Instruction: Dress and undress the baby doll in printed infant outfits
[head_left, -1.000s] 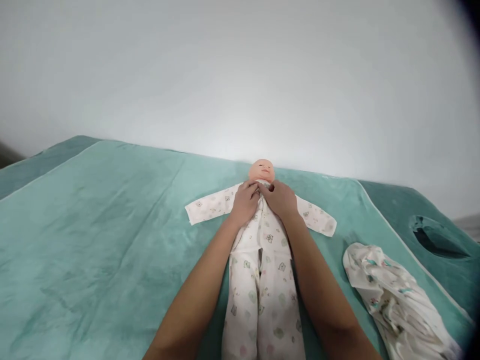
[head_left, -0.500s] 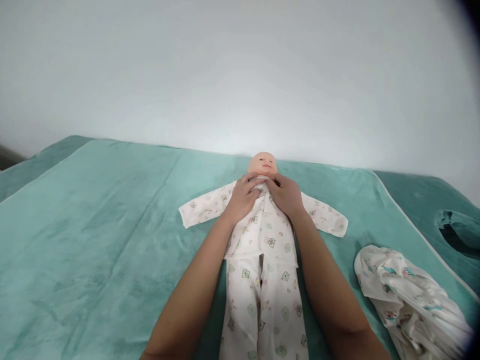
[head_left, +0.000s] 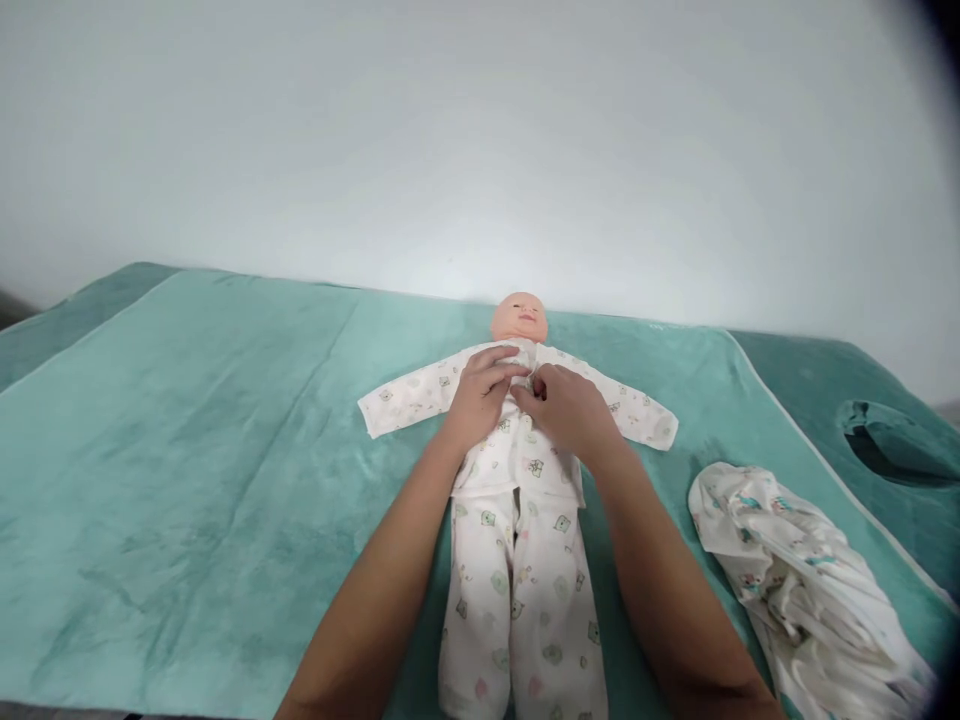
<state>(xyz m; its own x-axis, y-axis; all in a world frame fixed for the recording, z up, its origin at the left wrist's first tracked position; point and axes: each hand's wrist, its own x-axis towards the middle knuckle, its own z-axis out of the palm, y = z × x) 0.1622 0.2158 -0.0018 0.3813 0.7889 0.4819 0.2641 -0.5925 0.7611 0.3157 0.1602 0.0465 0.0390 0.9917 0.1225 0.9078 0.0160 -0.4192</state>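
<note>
While one doll lies face-up on the green blanket, my left hand rests half-open on its shirt, my right hand curls pinched there (can't tell if it's got fabric); two sleeves out, one crumpled cloth nearby.

Wide passage across blanket at left, cloth bundle blocking right, wall beyond doll's head
</note>
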